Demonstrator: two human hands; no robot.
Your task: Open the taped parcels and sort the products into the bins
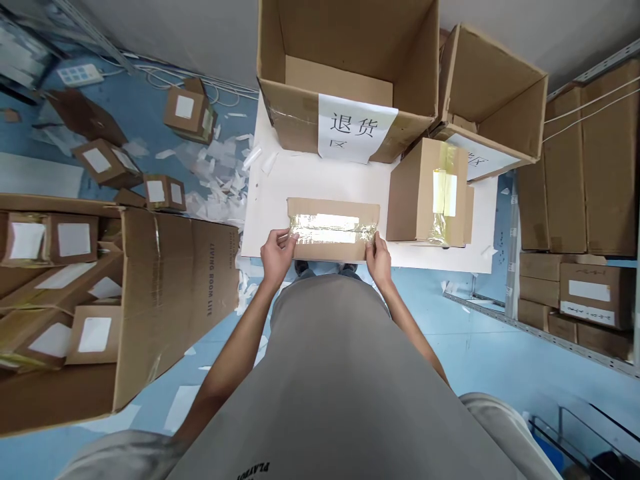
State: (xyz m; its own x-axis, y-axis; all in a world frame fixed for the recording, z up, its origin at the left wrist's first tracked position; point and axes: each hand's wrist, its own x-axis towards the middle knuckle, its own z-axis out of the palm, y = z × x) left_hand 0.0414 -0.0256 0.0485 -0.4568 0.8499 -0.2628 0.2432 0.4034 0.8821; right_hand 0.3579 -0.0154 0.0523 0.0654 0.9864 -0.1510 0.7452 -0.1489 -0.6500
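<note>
A long, low cardboard box (320,252) lies on the near edge of the white table (280,177), in front of my body. Shiny yellowish tape (330,229) runs lengthwise over its top, with a white strip under it. My left hand (278,259) grips the box's left end, thumb against the near left corner. At the opposite end my right hand (379,261) holds it the same way. Some of the fingers on both hands are hidden behind the box's ends. A taller taped carton (413,193) with a label stands to the right of it.
Two large open cartons (295,120) (515,87) stand at the table's back, with paper signs on their fronts. At left, a big carton (180,273) holds several labelled boxes. Paper scraps (225,180) litter the floor. A metal shelf (513,260) with boxes stands right.
</note>
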